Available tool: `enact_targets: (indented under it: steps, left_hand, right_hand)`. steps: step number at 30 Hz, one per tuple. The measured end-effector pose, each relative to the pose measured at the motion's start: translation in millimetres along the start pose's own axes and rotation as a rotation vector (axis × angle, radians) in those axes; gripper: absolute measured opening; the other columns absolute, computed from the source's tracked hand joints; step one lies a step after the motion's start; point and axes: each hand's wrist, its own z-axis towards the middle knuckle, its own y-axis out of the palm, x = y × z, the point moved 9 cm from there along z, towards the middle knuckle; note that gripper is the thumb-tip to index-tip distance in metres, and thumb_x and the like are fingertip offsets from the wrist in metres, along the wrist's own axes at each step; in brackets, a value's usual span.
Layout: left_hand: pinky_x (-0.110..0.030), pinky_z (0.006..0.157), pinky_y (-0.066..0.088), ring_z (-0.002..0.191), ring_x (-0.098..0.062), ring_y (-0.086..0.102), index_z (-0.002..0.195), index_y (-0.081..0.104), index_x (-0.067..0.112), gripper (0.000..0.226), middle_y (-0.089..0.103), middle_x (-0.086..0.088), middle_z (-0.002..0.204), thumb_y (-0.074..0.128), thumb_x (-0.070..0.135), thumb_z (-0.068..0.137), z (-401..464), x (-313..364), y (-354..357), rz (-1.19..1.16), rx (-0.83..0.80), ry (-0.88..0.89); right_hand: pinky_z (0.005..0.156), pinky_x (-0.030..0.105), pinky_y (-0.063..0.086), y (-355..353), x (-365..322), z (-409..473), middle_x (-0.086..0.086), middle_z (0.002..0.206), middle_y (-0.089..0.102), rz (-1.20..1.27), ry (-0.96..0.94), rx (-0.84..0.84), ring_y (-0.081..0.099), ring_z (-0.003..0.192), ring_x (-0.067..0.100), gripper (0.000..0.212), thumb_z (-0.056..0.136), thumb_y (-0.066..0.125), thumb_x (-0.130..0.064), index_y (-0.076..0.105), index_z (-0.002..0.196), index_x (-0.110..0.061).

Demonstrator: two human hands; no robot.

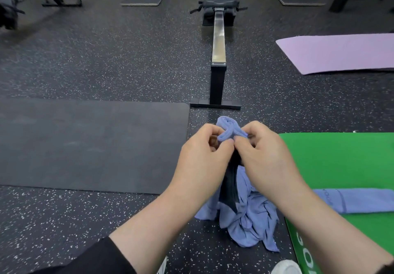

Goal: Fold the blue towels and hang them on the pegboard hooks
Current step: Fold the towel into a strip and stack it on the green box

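Centre of frame: left hand and right hand pinch the bunched top edge of a blue towel, which hangs down to the speckled floor. Second towel lies folded on the green mat, lower right.

White letters, perhaps "OG", on green mat
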Motion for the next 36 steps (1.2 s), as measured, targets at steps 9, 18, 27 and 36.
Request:
enact_targets:
  steps: [9,18,27,36]
  left_hand:
    - [-0.012,0.092,0.042,0.108,0.004,0.052,0.119,0.068,0.031,0.042,0.055,0.022,0.115,0.043,0.015,0.09,-9,22,21,0.283,-0.23,0.286]
    - [-0.019,0.081,0.051,0.084,-0.001,0.063,0.122,0.058,0.033,0.032,0.068,0.012,0.096,0.07,0.031,0.092,25,-10,-12,0.052,-0.184,0.063]
    - [-0.053,0.099,0.053,0.111,-0.018,0.069,0.115,0.067,0.021,0.036,0.075,0.004,0.112,0.075,0.035,0.082,-1,-14,19,-0.034,-0.411,-0.012]
    - [-0.049,0.1,0.054,0.106,-0.015,0.072,0.112,0.071,0.021,0.035,0.078,0.005,0.108,0.085,0.025,0.08,-8,-27,18,0.016,-0.46,-0.082]
  right_hand:
    - [0.088,0.061,0.055,-2,12,9,0.009,0.087,0.075,0.313,0.107,-0.044,0.072,0.09,0.034,0.047,0.072,0.061,-0.066,0.067,0.096,-0.025]
    - [0.085,0.058,0.059,-16,6,18,0.01,0.091,0.077,0.259,0.089,-0.184,0.069,0.083,0.023,0.013,0.092,0.061,-0.009,0.071,0.096,-0.017]
    - [0.071,0.033,0.057,-26,-20,8,-0.004,0.085,0.075,0.268,-0.014,-0.295,0.066,0.075,0.008,0.013,0.087,0.075,-0.019,0.072,0.1,-0.016]
    - [0.067,0.025,0.047,-60,-13,20,-0.002,0.084,0.073,0.272,-0.047,-0.074,0.06,0.073,0.007,0.004,0.093,0.07,-0.019,0.072,0.096,-0.016]
